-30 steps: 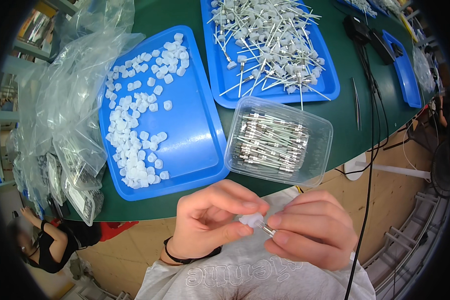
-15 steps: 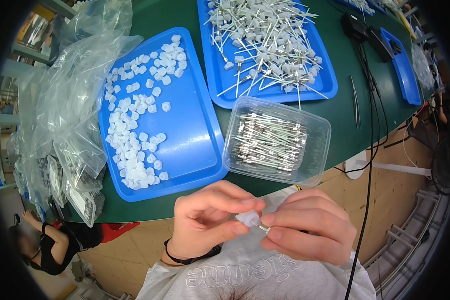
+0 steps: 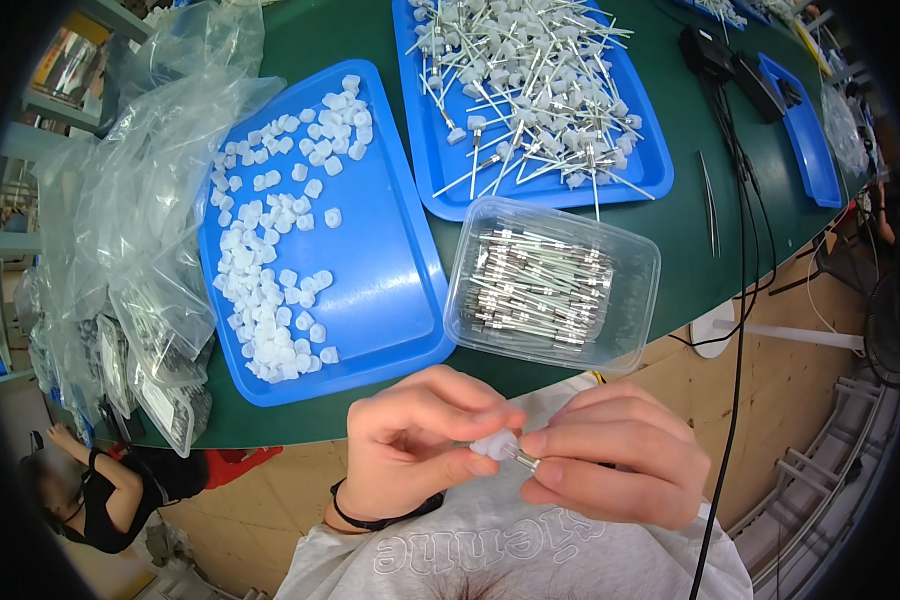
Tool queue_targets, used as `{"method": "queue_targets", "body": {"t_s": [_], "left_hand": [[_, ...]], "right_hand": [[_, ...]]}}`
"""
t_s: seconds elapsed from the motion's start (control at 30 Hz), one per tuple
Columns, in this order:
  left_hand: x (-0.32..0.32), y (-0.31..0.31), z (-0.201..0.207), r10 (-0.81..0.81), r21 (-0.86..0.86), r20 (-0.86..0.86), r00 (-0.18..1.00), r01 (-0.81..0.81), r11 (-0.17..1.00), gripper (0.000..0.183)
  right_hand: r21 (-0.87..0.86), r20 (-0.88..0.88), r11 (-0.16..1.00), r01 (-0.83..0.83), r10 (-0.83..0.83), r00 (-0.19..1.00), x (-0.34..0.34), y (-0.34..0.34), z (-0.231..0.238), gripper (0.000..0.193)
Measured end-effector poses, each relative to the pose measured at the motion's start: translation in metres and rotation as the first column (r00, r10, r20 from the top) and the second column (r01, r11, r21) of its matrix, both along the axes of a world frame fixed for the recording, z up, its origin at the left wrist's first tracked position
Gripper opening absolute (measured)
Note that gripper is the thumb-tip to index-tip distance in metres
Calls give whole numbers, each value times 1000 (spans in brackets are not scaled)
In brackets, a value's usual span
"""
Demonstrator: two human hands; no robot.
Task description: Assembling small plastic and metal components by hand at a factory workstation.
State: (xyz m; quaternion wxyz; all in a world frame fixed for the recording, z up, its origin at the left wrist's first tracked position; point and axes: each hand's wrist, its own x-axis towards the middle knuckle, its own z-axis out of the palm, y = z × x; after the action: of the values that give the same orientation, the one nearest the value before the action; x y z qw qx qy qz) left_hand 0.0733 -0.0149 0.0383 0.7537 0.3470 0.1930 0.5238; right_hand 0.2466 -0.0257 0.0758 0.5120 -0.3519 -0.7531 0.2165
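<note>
Just in front of the table edge, my left hand (image 3: 418, 428) pinches a small translucent white plastic cap (image 3: 494, 445) between thumb and forefinger. My right hand (image 3: 618, 455) grips a thin rod with a metal sleeve (image 3: 522, 459), whose metal end meets the cap; most of the rod is hidden by my fingers. Beyond my hands stands a clear plastic box (image 3: 625, 345) of similar metal-sleeved rods (image 3: 540, 285). To its left, a blue tray (image 3: 385, 300) carries many loose white caps (image 3: 260, 300). Another blue tray (image 3: 445, 205) behind the box is heaped with capped rods (image 3: 540, 90).
Clear plastic bags (image 3: 150, 190) pile up along the left side of the green table (image 3: 685, 225). Tweezers (image 3: 710, 205) and black cables (image 3: 745, 200) lie at the right, near a narrow blue tray (image 3: 810, 150). Another person (image 3: 110, 490) is at the lower left.
The cap and the rod's metal end have shifted slightly in my fingers, and the cap sits a little lower. Both hands stay in nearly the same place.
</note>
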Motion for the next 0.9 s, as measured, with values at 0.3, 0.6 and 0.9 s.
{"method": "queue_targets", "body": {"t_s": [0.3,0.6,0.9], "left_hand": [[3,2,1,125,169,-160,979,-98,981,26],[1,5,5,137,218,-249,959,-82,972,25],[-3,6,14,32,106,-270,962,-3,994,36]], "right_hand": [[2,-199,999,-41,41,979,-4,3,-9,25],[-68,-191,993,-93,79,978,0,8,-14,29],[-199,-224,966,-165,119,967,8,11,-3,24]]}}
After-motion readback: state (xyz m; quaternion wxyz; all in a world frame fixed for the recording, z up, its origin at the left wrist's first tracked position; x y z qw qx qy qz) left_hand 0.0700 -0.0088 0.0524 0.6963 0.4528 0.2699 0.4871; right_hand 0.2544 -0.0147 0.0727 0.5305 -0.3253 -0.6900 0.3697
